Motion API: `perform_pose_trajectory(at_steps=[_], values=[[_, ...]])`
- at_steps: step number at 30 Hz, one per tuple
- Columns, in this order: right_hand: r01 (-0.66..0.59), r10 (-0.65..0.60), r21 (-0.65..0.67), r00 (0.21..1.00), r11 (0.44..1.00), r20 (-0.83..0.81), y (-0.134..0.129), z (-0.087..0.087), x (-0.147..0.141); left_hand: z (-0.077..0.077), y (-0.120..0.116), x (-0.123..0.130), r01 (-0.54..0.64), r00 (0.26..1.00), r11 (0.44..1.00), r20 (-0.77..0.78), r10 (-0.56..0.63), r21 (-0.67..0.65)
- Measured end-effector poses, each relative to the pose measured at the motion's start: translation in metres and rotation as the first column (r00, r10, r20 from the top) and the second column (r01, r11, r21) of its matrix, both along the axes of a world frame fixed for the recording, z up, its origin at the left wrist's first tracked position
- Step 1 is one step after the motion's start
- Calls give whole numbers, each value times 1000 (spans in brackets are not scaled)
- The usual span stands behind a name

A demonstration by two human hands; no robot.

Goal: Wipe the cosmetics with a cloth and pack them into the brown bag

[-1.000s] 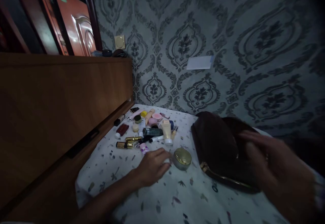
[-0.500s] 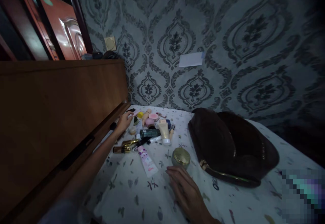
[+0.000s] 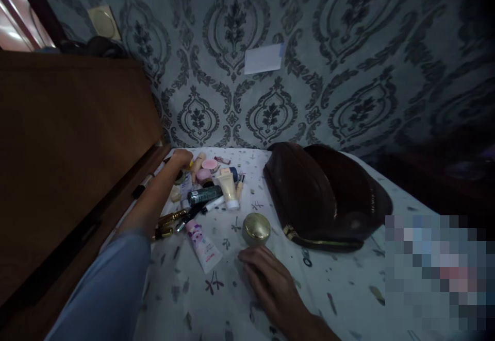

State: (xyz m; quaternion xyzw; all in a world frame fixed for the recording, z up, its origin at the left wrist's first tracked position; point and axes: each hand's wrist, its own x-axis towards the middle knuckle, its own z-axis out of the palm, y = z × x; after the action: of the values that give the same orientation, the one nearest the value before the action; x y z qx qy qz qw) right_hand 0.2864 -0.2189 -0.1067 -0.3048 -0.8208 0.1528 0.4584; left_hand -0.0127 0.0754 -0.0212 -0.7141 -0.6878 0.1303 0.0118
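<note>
My left hand [image 3: 182, 158] reaches to the far left end of a pile of cosmetics, beside a yellow item [image 3: 191, 165]; its fingers are mostly hidden behind the hand. My right hand [image 3: 270, 284] rests on the patterned sheet, fingers together and bent, just below a round gold-lidded jar [image 3: 257, 227]. In the pile lie a cream tube [image 3: 229, 190], a dark green bottle [image 3: 204, 195], a pink round compact [image 3: 210, 165] and gold-trimmed tubes [image 3: 171, 218]. A white tube with purple print [image 3: 203, 245] lies nearer to me.
A dark brown bag [image 3: 305, 191] lies open on the right. A wooden board [image 3: 77, 124] borders the left side, with dark things on its top. The patterned wall [image 3: 232, 109] stands behind, bearing a white paper [image 3: 263, 58]. A pixelated patch covers the lower right.
The view has shifted right and closer. My left hand has reached farther toward the wall, past the near-left items, and its fingers have gone out of sight. My right hand stays below the jar.
</note>
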Motion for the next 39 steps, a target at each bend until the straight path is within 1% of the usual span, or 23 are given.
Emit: perform_pose_trajectory(at_steps=[3, 6, 8, 12, 14, 16, 18, 20, 21, 22, 23, 24, 26, 28, 31, 33, 35, 37, 39], values=[[-13, 13, -12, 1000, 1000, -20, 2, 2, 0, -4, 0, -2, 32, 999, 999, -22, -32, 12], [-23, 22, -24, 999, 999, -32, 2, 4, 1, -1, -4, -7, 44, 999, 998, 2, -44, 47], [-19, 18, -28, 999, 999, -30, 1, 5, 1, 6, -9, -11, 30, 998, 995, 43, -34, 93], [-7, 7, -20, 1000, 1000, -22, -1, 2, 2, 27, -25, -16, -12, 983, 976, 181, -28, 217], [-6, 6, -12, 1000, 1000, -26, -1, 1, 2, 36, -39, -15, -7, 960, 966, 272, -66, 258], [-6, 6, -9, 1000, 1000, -24, -2, 0, 1, 41, -60, -11, 36, 920, 966, 370, -132, 256], [-8, 7, -14, 1000, 1000, -23, -2, -1, 1, 39, -85, -2, 99, 869, 971, 456, -191, 218], [-14, 13, -19, 1000, 1000, -23, -2, -1, 0, 31, -112, 12, 156, 826, 977, 523, -211, 148], [-19, 19, -16, 1000, 1000, -25, -3, -1, 0, 25, -125, 21, 197, 805, 976, 554, -213, 89], [-23, 23, -13, 999, 1000, -27, -3, -1, 0, 18, -137, 31, 261, 769, 965, 610, -192, -25], [-25, 24, -12, 999, 1000, -26, -3, -1, 0, 12, -148, 41, 339, 748, 932, 639, -181, -132], [-25, 25, -14, 999, 1000, -23, -4, -2, 0, 6, -156, 51, 410, 750, 886, 633, -193, -216], [-22, 21, -20, 999, 1000, -25, -5, -2, 0, -1, -166, 68, 472, 748, 841, 625, -223, -264], [-23, 22, -17, 999, 1000, -36, -5, -2, 0, 0, -167, 77, 487, 746, 841, 612, -262, -234], [-33, 33, 0, 998, 999, -51, -6, -3, 1, 13, -151, 75, 467, 758, 872, 574, -310, -146], [-36, 36, 2, 998, 999, -50, -7, -2, 2, 23, -135, 69, 411, 802, 909, 503, -321, -76], [-34, 34, -2, 998, 999, -46, -7, -2, 2, 27, -117, 63, 333, 869, 943, 396, -297, -23], [-38, 38, -2, 999, 999, -38, -8, -1, 2, 24, -103, 60, 265, 926, 964, 279, -253, -8], [-47, 46, -2, 999, 999, -25, -9, 0, 3, 16, -93, 60, 220, 961, 975, 178, -214, -14]])
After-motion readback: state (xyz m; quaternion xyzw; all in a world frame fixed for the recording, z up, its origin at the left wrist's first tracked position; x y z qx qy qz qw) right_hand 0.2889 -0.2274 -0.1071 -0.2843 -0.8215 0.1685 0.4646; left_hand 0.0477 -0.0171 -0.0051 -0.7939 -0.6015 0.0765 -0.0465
